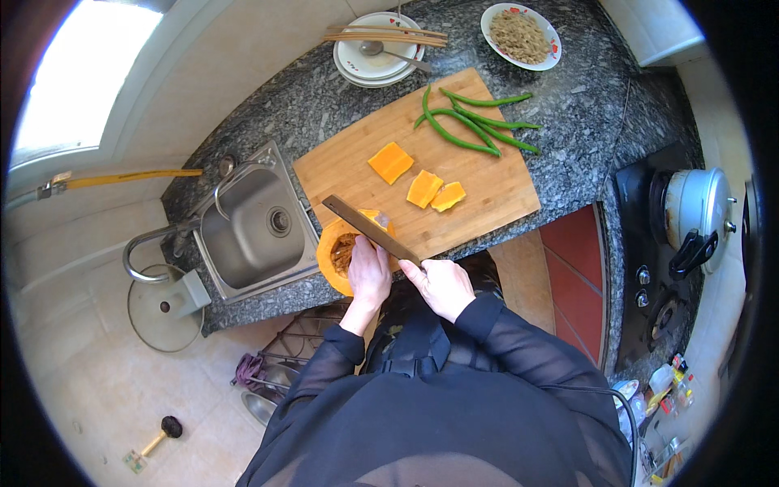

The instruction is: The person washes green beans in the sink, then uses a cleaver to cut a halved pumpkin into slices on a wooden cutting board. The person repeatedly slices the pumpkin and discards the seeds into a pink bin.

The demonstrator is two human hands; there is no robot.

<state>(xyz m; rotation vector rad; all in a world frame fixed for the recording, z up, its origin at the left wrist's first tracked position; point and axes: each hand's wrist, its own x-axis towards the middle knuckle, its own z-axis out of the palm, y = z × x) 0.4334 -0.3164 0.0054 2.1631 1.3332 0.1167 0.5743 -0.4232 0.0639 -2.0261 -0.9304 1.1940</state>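
Observation:
A hollow, cut pumpkin [330, 242] with stringy pulp inside rests at the near left part of a wooden cutting board [356, 149]. My left hand [371, 272] grips its cut rim. In my right hand [439, 285] is the handle of a broad kitchen knife [371, 229], whose blade lies across the pumpkin's right side. Farther up the board are pumpkin pieces: a larger slab [391, 163], a second piece [424, 189] and a smaller one [448, 196]. Several long green beans [481, 125] lie at the board's right, some reaching past its edge.
Left of the board is a steel sink [255, 225] with a curved faucet [131, 252]. Stacked plates [371, 61] carry chopsticks [389, 38] and a spoon [372, 48]. A bowl of minced food [519, 38] stands at the back. On the right, a pressure cooker [700, 213] sits on the gas stove [639, 316].

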